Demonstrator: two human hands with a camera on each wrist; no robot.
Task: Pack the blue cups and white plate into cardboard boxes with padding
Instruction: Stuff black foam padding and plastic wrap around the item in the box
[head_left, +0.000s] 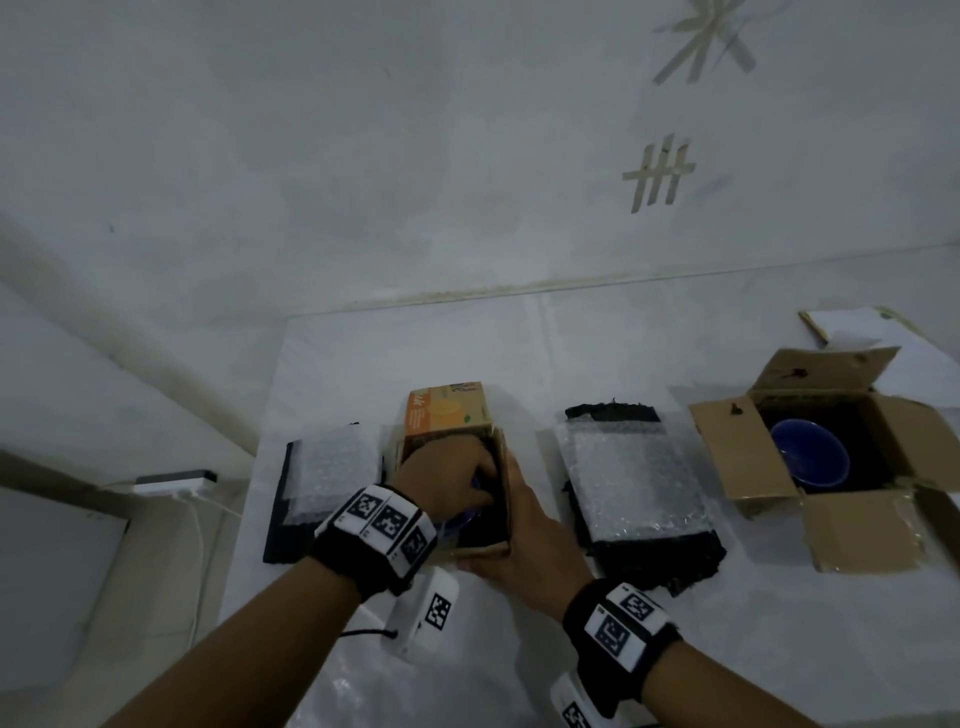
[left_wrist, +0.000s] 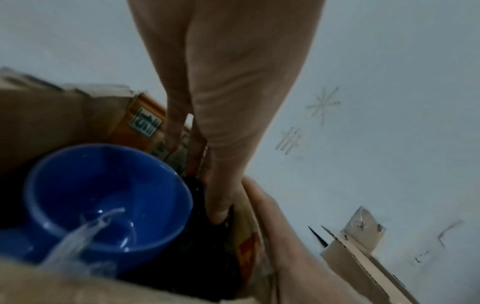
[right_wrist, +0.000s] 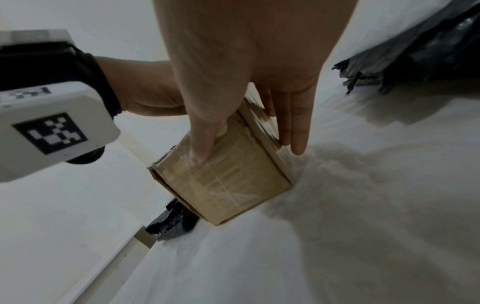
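Obs: blue cup (left_wrist: 103, 197) sits in small cardboard box (right_wrist: 226, 181); left hand (head_left: 447, 473) inside, fingers straight between cup and wall; right hand (head_left: 524, 530) flat, bracing box outside.

1. Glossy deep blue on the cup (left_wrist: 103, 195) in the small box (right_wrist: 228, 181); same blue on the second cup (head_left: 810, 457), far right.
2. Plain brown cardboard on that small box, with an orange printed flap (head_left: 447, 410) at its far end.
3. Plain brown on the large open box (head_left: 737, 457), dark inside.
4. Clear, dotted bubble wrap (head_left: 628, 478) over black sheets (head_left: 654, 556), left and right of the small box.
5. White on the bench (head_left: 675, 649).
6. Black wrist bands (head_left: 353, 566) carrying white blocks with black-and-white square codes.
7. Beige tape strips (head_left: 660, 174) crossed on the pale grey wall (head_left: 363, 156).
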